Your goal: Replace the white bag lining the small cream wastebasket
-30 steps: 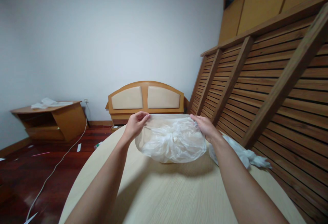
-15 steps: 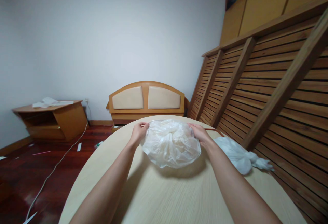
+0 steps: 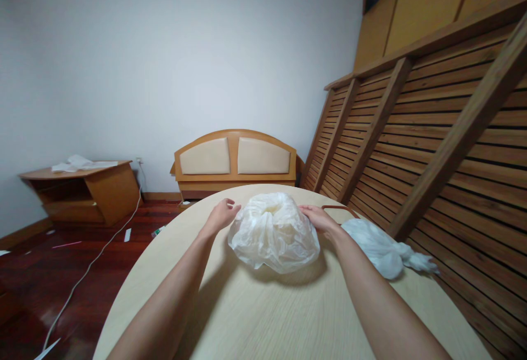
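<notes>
- White plastic bag (image 3: 274, 242), crumpled, on the pale round table (image 3: 272, 321);
- left hand (image 3: 222, 215) loose, fingers parted, just beside the bag;
- right hand (image 3: 320, 219) at its opposite side, fingertips against it; whether they pinch, I can't tell;
- tied bluish bag (image 3: 373, 246) farther right

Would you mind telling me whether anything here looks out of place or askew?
The slatted wooden frame on the right leans steeply instead of lying flat, and stray scraps litter the floor at left, looking untidy. The white plastic bag on the table shows no visible spill.
</notes>
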### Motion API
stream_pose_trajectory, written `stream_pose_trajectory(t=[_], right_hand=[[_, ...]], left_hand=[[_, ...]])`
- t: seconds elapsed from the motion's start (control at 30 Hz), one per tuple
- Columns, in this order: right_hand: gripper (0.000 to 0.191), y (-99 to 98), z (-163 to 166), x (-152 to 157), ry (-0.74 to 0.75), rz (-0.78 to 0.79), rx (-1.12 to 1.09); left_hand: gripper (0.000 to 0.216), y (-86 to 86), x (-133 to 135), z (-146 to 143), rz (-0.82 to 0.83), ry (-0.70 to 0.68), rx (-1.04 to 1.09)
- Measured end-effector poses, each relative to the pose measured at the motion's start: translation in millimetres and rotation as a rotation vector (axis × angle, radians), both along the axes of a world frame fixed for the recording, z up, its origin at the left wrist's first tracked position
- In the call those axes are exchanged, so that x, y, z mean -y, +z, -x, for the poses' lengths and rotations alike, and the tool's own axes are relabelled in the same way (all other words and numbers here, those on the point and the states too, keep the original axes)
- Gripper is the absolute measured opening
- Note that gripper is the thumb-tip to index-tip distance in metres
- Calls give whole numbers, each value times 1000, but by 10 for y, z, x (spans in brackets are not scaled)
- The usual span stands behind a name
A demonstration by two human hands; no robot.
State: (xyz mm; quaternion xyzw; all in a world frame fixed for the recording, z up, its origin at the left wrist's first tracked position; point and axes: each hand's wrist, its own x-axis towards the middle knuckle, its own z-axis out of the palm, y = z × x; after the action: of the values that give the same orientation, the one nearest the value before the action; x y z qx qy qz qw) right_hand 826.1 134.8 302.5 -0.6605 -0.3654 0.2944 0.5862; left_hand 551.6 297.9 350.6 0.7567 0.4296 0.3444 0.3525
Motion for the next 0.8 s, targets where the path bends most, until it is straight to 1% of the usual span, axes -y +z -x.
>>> stream_pose_trajectory(t=[0.1, 0.17, 0.27, 0.33, 0.4, 0.47, 0.53, 0.6, 0.63, 0.67, 0.8], right_hand=[[14, 16, -25, 16, -48, 25, 76], [10, 64, -34, 39, -72, 41, 139], [12, 240, -30, 100, -91, 14, 240], [15, 408, 12, 157, -72, -26, 298], [18, 572, 104, 222, -8, -57, 333], [24, 693, 233, 282, 99, -84, 344], [32, 753, 363, 320, 261, -133, 338], [36, 755, 451, 324, 372, -172, 327], [35, 741, 471, 314, 381, -175, 327], [32, 720, 476, 298, 357, -165, 333], [27, 615, 389, 239, 170, -105, 398]], left_hand=[[24, 269, 214, 52, -151, -58, 13], [23, 448, 429, 103, -221, -146, 1], [33, 662, 759, 194, -376, -315, -126], [35, 748, 920, 249, -429, -361, -216], [35, 787, 1010, 289, -466, -387, -282], [33, 786, 1037, 308, -479, -410, -337], [29, 761, 1027, 308, -487, -424, -374], [25, 733, 1009, 296, -495, -428, -379], [23, 725, 1004, 289, -497, -424, -374], [22, 721, 1004, 284, -498, -421, -368], [21, 749, 1022, 309, -510, -388, -388]])
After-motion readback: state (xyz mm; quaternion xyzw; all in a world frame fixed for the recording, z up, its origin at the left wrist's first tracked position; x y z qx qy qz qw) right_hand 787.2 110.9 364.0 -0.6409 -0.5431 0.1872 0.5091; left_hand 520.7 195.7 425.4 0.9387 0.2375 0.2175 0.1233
